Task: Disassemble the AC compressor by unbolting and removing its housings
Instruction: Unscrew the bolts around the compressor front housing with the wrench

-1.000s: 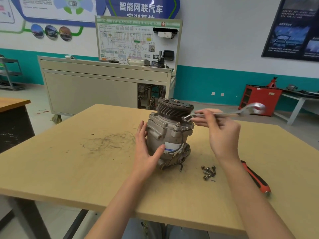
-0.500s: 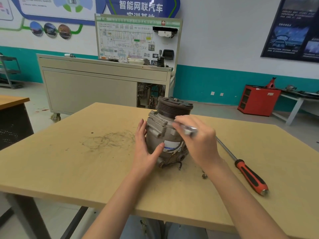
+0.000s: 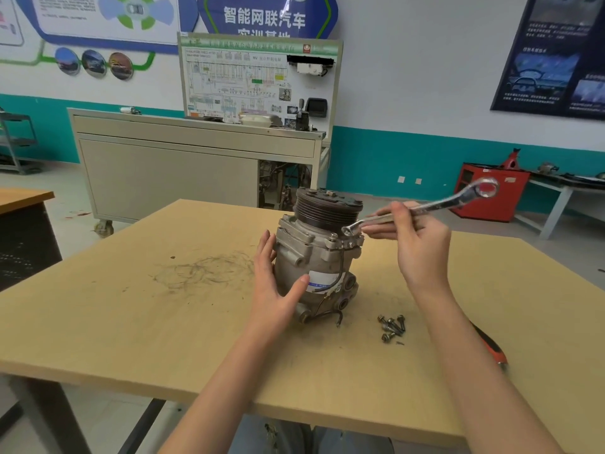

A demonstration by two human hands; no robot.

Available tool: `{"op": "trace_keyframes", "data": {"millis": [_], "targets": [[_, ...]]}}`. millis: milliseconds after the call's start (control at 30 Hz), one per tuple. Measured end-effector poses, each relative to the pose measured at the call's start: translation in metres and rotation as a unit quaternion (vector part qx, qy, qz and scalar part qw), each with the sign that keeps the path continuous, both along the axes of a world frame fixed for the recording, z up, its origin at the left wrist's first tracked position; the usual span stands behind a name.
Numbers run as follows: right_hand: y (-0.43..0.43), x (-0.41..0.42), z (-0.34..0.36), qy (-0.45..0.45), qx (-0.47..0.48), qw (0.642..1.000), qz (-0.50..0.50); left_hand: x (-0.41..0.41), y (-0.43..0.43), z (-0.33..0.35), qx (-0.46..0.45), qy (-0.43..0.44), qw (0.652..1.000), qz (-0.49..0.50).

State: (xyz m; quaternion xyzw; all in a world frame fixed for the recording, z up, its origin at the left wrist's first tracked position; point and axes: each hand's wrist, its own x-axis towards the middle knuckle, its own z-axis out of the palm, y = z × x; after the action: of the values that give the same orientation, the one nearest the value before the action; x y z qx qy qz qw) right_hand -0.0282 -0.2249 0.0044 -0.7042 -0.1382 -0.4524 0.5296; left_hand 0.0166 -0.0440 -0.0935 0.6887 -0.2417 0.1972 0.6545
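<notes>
Compressor (image 3: 316,257) standing upright near the middle of the wooden table (image 3: 131,322), grooved pulley on top. Left hand (image 3: 273,286) braces the body: straight fingers pressed flat against its left side, thumb laid across the near face beside the white label, nothing clasped. Right hand (image 3: 415,244) pinches the shaft of a wrench (image 3: 425,208). The wrench's near ring end sits on the housing flange just under the pulley, on the right (whether it seats on a bolt head cannot be told). Its far ring end rises to the right. Loose bolts (image 3: 391,326) lie clustered just right of the compressor's base. A red-and-black screwdriver (image 3: 489,347) lies farther right, partly behind the right forearm.
</notes>
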Motion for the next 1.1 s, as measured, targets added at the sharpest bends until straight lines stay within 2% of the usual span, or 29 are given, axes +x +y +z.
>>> {"op": "trace_keyframes", "data": {"millis": [100, 167, 400, 467, 533, 633, 700, 767, 800, 833, 933, 1000, 1033, 1100], "targets": [[0.018, -0.009, 0.014, -0.097, -0.231, 0.962, -0.106, 0.001, 0.0, -0.001, 0.003, -0.007, 1.0, 0.004], [0.031, -0.011, 0.018, -0.12, -0.311, 0.933, -0.138, 0.001, 0.0, -0.001, 0.003, -0.012, 1.0, 0.006], [0.047, -0.015, 0.005, -0.195, -0.425, 0.855, -0.223, 0.002, -0.001, -0.003, 0.003, -0.018, 1.0, 0.007], [0.046, -0.016, -0.001, -0.209, -0.452, 0.842, -0.206, 0.002, -0.001, -0.003, 0.008, -0.022, 1.0, 0.018], [0.042, -0.015, -0.005, -0.22, -0.45, 0.845, -0.186, 0.003, -0.002, -0.003, 0.007, -0.019, 1.0, 0.023], [0.033, -0.012, -0.005, -0.203, -0.385, 0.889, -0.139, 0.004, -0.006, -0.003, -0.016, -0.006, 0.999, 0.028], [0.024, -0.01, -0.008, -0.161, -0.321, 0.929, -0.093, 0.005, -0.008, -0.002, -0.046, -0.001, 0.998, 0.042], [0.014, -0.008, -0.015, -0.071, -0.188, 0.98, 0.004, 0.008, -0.008, -0.002, -0.053, -0.005, 0.997, 0.047], [0.008, -0.007, -0.018, -0.01, -0.093, 0.992, 0.079, 0.01, -0.008, -0.003, -0.046, -0.01, 0.998, 0.049], [0.003, -0.005, -0.021, 0.044, 0.006, 0.986, 0.159, 0.012, -0.007, -0.003, -0.038, -0.017, 0.998, 0.052], [-0.012, 0.002, -0.022, 0.169, 0.223, 0.908, 0.312, 0.014, -0.005, -0.002, -0.022, -0.021, 0.998, 0.051], [-0.015, 0.006, -0.019, 0.215, 0.273, 0.872, 0.345, 0.016, 0.0, 0.0, -0.019, -0.005, 0.999, 0.025], [-0.013, 0.009, -0.017, 0.224, 0.276, 0.869, 0.345, 0.019, 0.003, 0.001, -0.021, 0.01, 1.0, 0.007], [-0.005, 0.012, -0.014, 0.212, 0.245, 0.894, 0.309, 0.025, 0.011, 0.004, -0.018, 0.032, 0.999, -0.018]]}}
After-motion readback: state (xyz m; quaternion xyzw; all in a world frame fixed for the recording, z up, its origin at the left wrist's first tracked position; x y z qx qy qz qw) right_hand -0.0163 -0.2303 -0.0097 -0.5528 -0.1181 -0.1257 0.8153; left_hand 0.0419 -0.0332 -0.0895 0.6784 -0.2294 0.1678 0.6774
